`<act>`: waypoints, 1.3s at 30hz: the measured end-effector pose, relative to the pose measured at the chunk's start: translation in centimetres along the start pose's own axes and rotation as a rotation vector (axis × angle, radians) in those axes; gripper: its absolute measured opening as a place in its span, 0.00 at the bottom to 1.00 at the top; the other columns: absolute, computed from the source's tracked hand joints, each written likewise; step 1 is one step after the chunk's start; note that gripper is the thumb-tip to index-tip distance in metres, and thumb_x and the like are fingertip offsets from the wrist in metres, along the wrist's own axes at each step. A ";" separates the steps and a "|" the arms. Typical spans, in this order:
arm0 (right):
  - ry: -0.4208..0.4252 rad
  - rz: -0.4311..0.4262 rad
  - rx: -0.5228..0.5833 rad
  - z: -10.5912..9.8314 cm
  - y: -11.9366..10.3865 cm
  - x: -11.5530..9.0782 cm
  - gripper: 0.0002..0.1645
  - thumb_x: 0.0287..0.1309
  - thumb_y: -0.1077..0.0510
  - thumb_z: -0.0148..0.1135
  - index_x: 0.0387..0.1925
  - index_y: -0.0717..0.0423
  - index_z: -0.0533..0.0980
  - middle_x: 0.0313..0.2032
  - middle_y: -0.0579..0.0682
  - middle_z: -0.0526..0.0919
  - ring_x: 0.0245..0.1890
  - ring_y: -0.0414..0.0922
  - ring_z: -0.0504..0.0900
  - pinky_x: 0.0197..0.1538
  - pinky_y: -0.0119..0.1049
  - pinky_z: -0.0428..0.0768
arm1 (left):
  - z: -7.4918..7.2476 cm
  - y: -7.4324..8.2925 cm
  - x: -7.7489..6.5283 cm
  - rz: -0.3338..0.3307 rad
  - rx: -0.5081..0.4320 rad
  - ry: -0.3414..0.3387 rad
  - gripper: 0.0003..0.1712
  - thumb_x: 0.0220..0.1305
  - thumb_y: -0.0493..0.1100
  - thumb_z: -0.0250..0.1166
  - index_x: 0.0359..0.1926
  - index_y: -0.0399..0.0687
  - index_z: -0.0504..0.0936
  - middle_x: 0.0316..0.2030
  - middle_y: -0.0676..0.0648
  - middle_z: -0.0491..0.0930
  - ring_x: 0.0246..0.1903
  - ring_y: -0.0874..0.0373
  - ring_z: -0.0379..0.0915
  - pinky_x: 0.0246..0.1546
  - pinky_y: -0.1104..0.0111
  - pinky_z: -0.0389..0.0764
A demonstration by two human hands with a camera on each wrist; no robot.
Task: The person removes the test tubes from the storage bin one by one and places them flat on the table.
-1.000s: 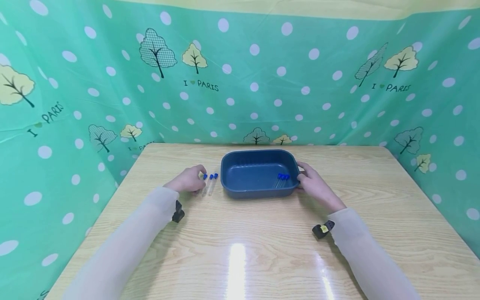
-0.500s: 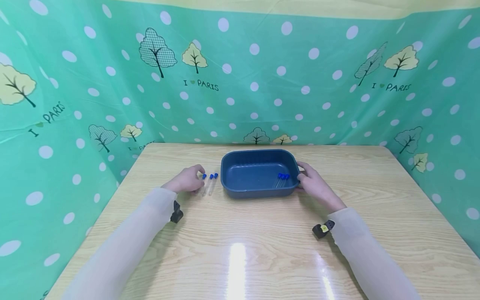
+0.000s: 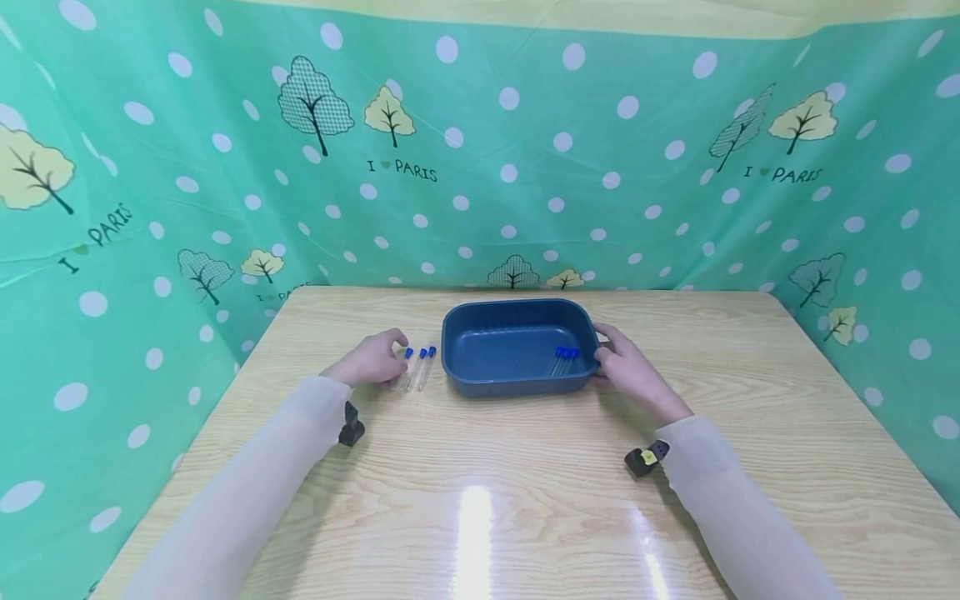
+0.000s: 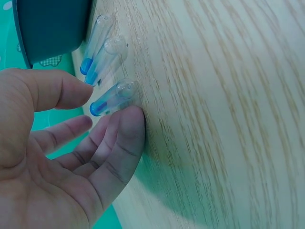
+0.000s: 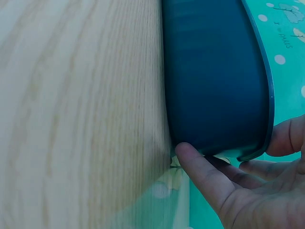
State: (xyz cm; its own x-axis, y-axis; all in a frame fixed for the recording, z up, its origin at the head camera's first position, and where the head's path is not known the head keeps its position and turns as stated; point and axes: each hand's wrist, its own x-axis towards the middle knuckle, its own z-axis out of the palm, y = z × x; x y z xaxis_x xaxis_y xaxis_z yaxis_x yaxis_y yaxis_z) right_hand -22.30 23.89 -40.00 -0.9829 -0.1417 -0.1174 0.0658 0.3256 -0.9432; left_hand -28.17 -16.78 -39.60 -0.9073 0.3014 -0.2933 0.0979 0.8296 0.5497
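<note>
My left hand (image 3: 369, 360) is low over the table, beside three clear test tubes with blue caps. In the left wrist view, its loosely bent fingers rest at the nearest test tube (image 4: 113, 98), and the thumb stands apart from that tube. The other two test tubes (image 4: 106, 57) lie just beyond, side by side. At the right end of a dark blue plastic basin (image 3: 495, 387), my right hand (image 3: 633, 371) grips the wall, with the thumb at the rim and the fingers low on the outside. Inside the basin lie three more blue-capped test tubes (image 3: 566, 354).
The wooden table (image 3: 555, 492) reaches back to a green dotted curtain (image 3: 510, 200), which also hangs along both sides. A bright light reflection lies on the table's near part.
My left hand has shifted slightly left, and the nearest tube has slid a little left with it. My right hand and the basin have stayed in place.
</note>
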 end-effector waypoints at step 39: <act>-0.004 0.002 0.004 -0.1 0.2 0.1 0.34 0.67 0.65 0.32 0.74 0.61 0.43 0.64 0.73 0.59 0.60 0.65 0.68 0.53 0.51 0.76 | -0.2 -0.6 -2.0 0.039 -0.046 0.060 0.28 0.63 0.39 0.59 0.63 0.37 0.64 0.32 0.42 0.79 0.25 0.52 0.77 0.30 0.63 0.78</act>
State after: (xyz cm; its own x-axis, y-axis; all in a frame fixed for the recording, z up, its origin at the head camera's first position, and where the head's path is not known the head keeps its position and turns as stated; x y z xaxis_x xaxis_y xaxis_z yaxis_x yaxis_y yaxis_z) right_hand -22.36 23.99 -40.15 -0.9822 -0.1445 -0.1202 0.0682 0.3223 -0.9442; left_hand -26.52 -17.93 -39.17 -0.9260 0.3033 -0.2246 0.1158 0.7948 0.5957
